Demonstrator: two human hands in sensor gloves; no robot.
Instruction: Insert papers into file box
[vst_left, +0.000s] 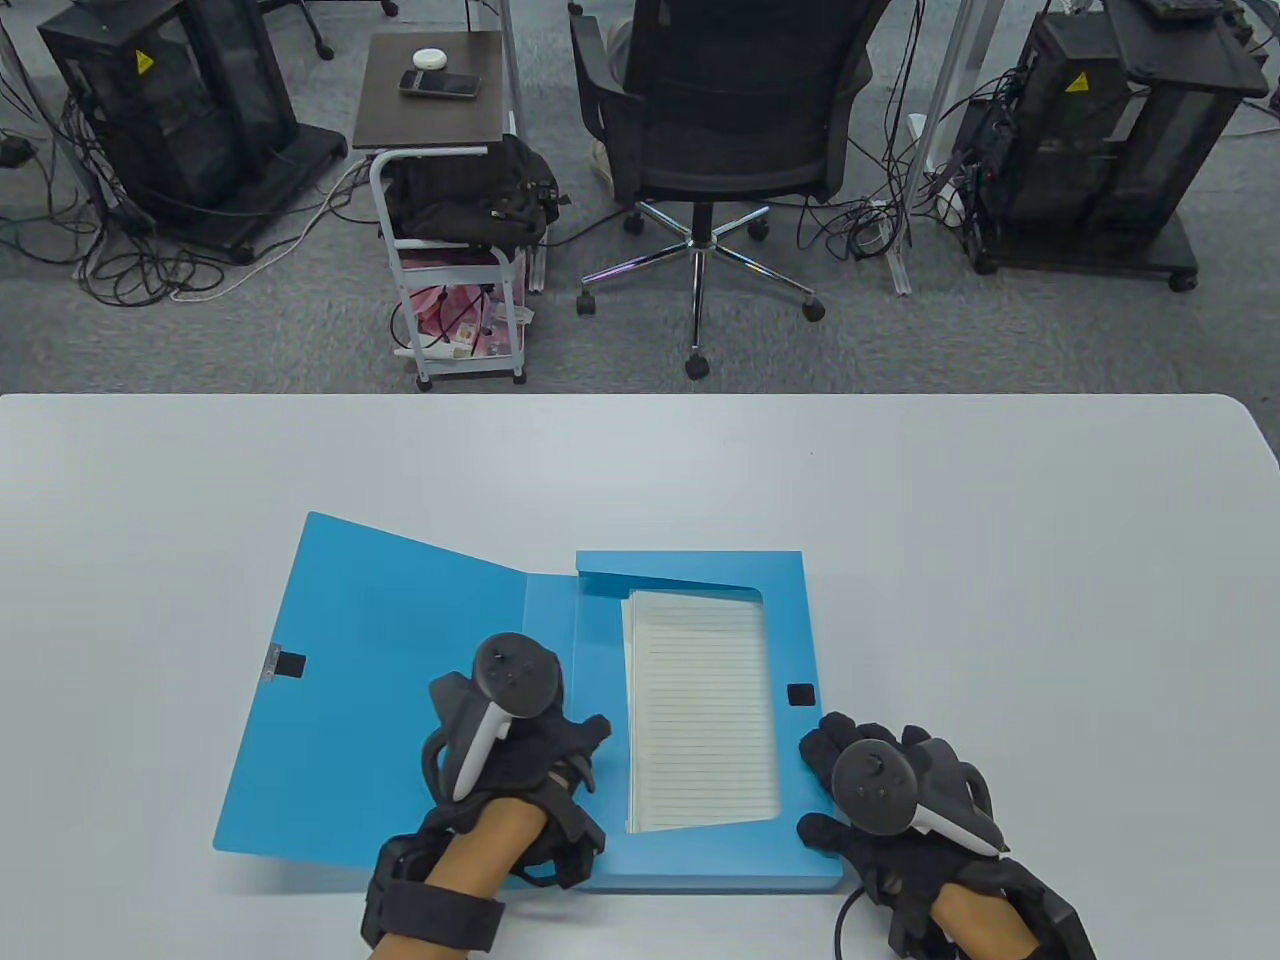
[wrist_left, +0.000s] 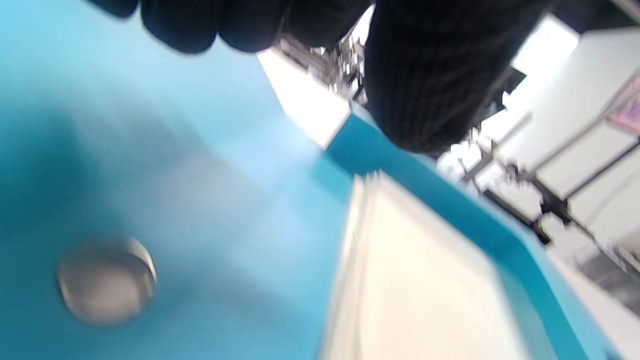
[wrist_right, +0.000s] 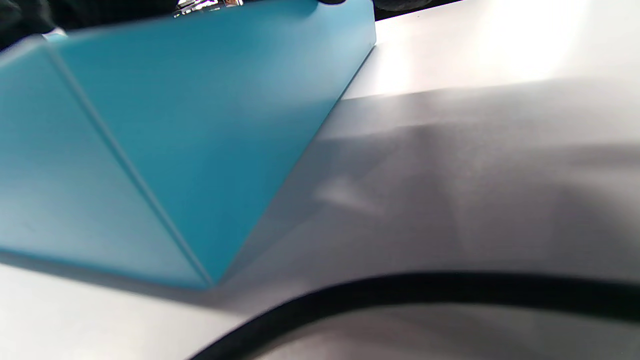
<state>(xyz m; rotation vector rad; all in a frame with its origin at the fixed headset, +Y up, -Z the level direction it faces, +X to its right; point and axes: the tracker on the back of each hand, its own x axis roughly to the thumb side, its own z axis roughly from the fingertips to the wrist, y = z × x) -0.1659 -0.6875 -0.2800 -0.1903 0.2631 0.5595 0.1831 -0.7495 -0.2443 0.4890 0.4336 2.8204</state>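
A blue file box (vst_left: 690, 575) lies open on the white table (vst_left: 1000, 560). Its lid (vst_left: 380, 680) is folded out flat to the left. A stack of lined papers (vst_left: 700, 720) lies inside the box body. My left hand (vst_left: 530, 750) rests on the fold between lid and box, just left of the papers, holding nothing. In the left wrist view its fingertips (wrist_left: 420, 75) hang over the blue inner surface beside the papers (wrist_left: 420, 280). My right hand (vst_left: 880, 790) lies spread against the box's right wall near the front corner. The right wrist view shows that outer wall (wrist_right: 200, 125).
The lid's clasp (vst_left: 285, 665) and the box's black catch (vst_left: 800, 694) face up. A round metal rivet (wrist_left: 105, 280) shows in the blue panel. A black cable (wrist_right: 400, 290) crosses under the right wrist. Beyond the table's far edge stand an office chair (vst_left: 730, 150) and a cart (vst_left: 450, 200).
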